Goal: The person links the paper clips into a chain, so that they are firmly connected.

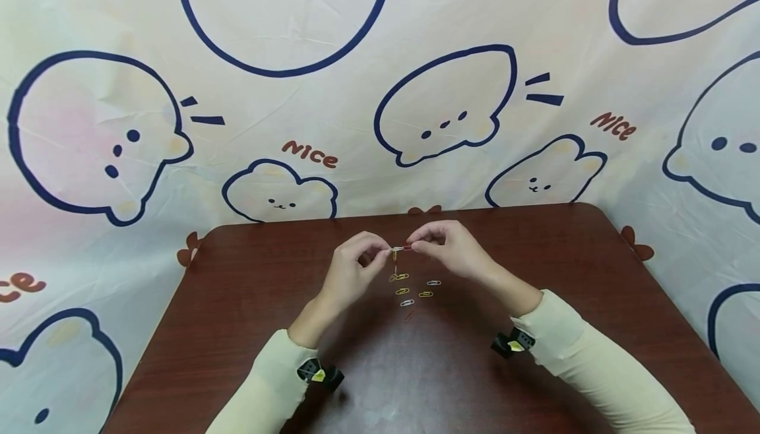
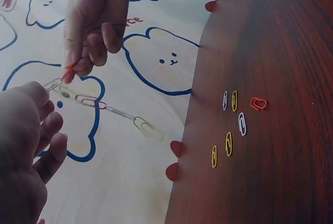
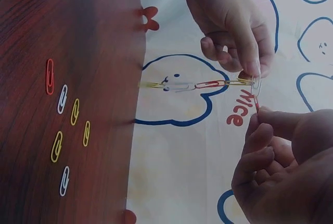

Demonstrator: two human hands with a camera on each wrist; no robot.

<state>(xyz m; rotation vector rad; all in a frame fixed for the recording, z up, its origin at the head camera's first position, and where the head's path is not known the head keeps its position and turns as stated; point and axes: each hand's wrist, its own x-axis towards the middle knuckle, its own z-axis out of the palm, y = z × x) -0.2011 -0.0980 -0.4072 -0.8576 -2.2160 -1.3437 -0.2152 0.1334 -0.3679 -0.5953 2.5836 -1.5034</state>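
Above the table, my left hand (image 1: 350, 266) pinches a white paper clip (image 3: 258, 87) between thumb and forefinger. Facing it, my right hand (image 1: 454, 249) pinches a red paper clip (image 3: 256, 105) by one end. The red clip's other end meets the white clip; whether they are linked I cannot tell. From the white clip hangs a chain of linked clips: a yellow clip (image 3: 237, 83), a red one (image 2: 93, 102), a white one (image 2: 120, 113) and a yellow one (image 2: 148, 128) at the bottom, blurred.
Below the hands, several loose paper clips lie spread on the dark brown table (image 1: 249, 328): yellow ones (image 1: 425, 294), white ones (image 2: 242, 124) and a red one (image 3: 50, 76). A printed cloth (image 1: 356, 104) hangs behind the table and along its sides.
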